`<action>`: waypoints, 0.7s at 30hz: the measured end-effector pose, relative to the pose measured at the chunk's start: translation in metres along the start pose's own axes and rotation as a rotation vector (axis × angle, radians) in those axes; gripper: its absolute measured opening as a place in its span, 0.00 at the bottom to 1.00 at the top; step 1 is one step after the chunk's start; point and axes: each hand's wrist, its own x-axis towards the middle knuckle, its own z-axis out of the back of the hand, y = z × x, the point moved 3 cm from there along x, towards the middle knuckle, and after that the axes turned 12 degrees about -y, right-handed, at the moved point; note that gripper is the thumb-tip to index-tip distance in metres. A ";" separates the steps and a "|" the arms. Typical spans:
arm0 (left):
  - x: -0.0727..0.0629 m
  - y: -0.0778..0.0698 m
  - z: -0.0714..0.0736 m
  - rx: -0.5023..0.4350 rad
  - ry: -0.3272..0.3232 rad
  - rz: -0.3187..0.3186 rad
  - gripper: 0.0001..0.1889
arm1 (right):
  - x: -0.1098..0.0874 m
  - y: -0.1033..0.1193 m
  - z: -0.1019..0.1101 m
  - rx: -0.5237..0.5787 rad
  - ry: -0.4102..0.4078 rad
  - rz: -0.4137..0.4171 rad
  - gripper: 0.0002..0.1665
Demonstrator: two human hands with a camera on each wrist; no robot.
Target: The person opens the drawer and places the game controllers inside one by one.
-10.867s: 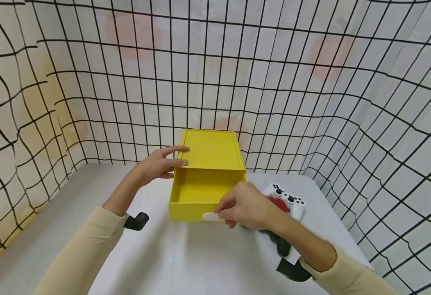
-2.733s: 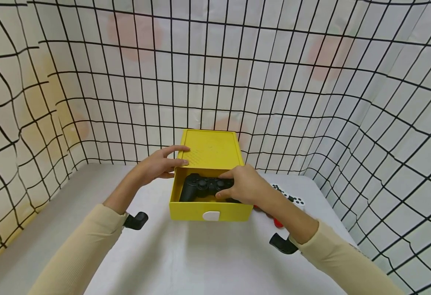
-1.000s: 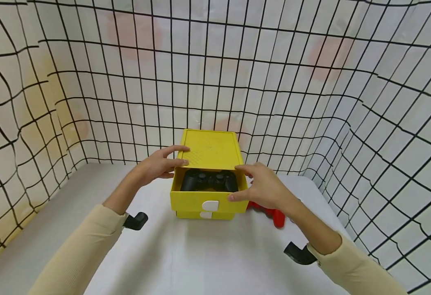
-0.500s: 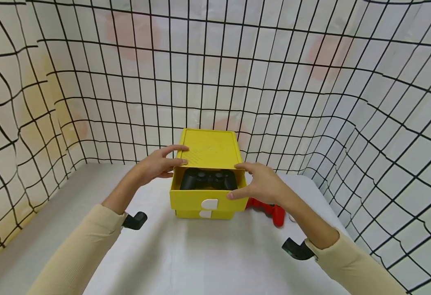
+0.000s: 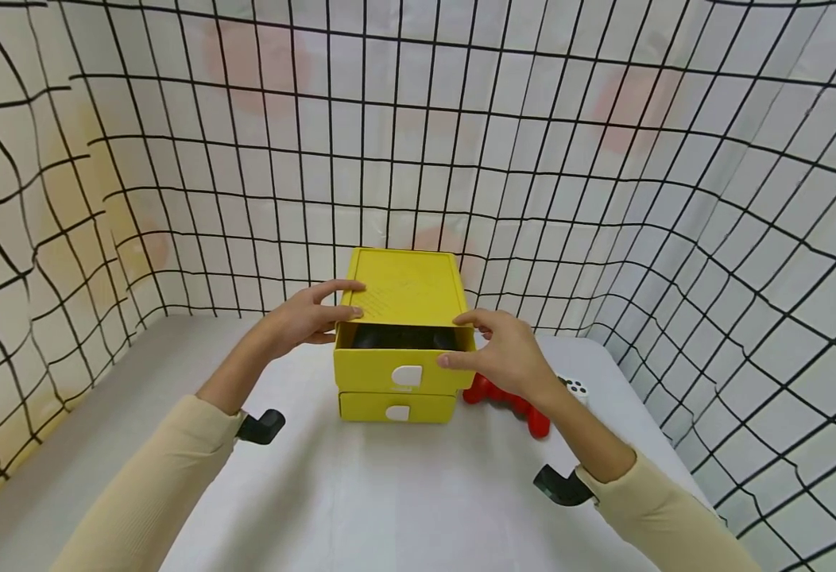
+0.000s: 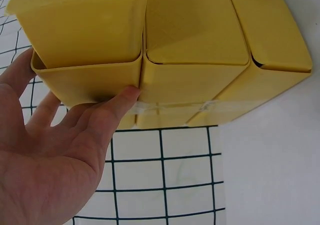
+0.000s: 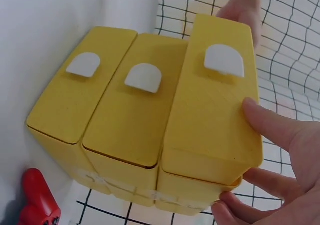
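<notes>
A yellow drawer cabinet (image 5: 407, 286) with three stacked drawers, all told in the wrist views, stands at the far side of the table. Its top drawer (image 5: 369, 372) is partly pulled out, and a black game controller (image 5: 404, 338) lies inside, mostly hidden. My left hand (image 5: 299, 322) rests on the cabinet's left side, with fingertips on its top. My right hand (image 5: 507, 349) presses its thumb on the right of the drawer front, beside the white handle (image 7: 224, 60), while its fingers touch the cabinet's right edge. Both lower drawers are closed.
A red game controller (image 5: 514, 403) lies to the right of the cabinet. Beyond it a white controller (image 5: 575, 388) is mostly hidden by the right arm. A black wire grid (image 5: 418, 159) encloses the back and sides of the white table (image 5: 389, 500).
The drawer was empty at first; my right hand put the black controller into it. Since then the drawer has slid inward under that hand, narrowing its opening. My left hand has stayed put.
</notes>
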 end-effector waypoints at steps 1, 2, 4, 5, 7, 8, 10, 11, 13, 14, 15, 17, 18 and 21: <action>0.000 0.000 0.000 0.000 0.000 -0.002 0.33 | 0.000 -0.001 -0.001 0.010 -0.017 0.005 0.39; 0.000 0.000 0.000 -0.003 0.004 -0.006 0.33 | 0.000 -0.002 -0.002 0.018 -0.035 0.008 0.37; 0.000 0.000 -0.001 -0.007 0.004 -0.009 0.32 | 0.001 -0.003 -0.005 0.033 -0.074 0.018 0.35; 0.000 0.000 -0.001 -0.010 0.003 -0.011 0.32 | 0.001 -0.003 -0.006 0.043 -0.092 0.025 0.34; 0.000 0.000 -0.001 -0.013 0.003 -0.013 0.32 | 0.002 -0.004 -0.009 0.057 -0.137 0.043 0.31; 0.000 0.000 -0.001 -0.014 0.001 -0.012 0.32 | 0.002 -0.004 -0.010 0.063 -0.160 0.055 0.30; 0.000 0.001 -0.001 -0.014 -0.003 -0.009 0.32 | 0.003 -0.005 -0.013 0.079 -0.205 0.079 0.27; 0.000 0.001 -0.001 -0.015 -0.006 -0.005 0.32 | 0.003 -0.005 -0.014 0.086 -0.226 0.092 0.26; 0.000 0.001 -0.001 -0.017 -0.010 0.002 0.32 | 0.002 -0.006 -0.017 0.094 -0.266 0.109 0.25; 0.000 0.001 -0.001 -0.017 -0.010 0.003 0.32 | 0.002 -0.006 -0.018 0.103 -0.282 0.113 0.25; 0.000 0.001 -0.001 -0.020 -0.011 0.007 0.32 | 0.002 -0.007 -0.019 0.113 -0.293 0.112 0.24; 0.001 0.001 -0.001 -0.026 -0.014 0.015 0.32 | 0.002 -0.008 -0.021 0.134 -0.306 0.102 0.24; 0.001 0.001 -0.001 -0.026 -0.011 0.012 0.33 | 0.002 -0.009 -0.022 0.145 -0.310 0.092 0.23; 0.000 0.001 -0.001 -0.033 -0.014 0.018 0.33 | 0.003 -0.011 -0.023 0.171 -0.309 0.060 0.23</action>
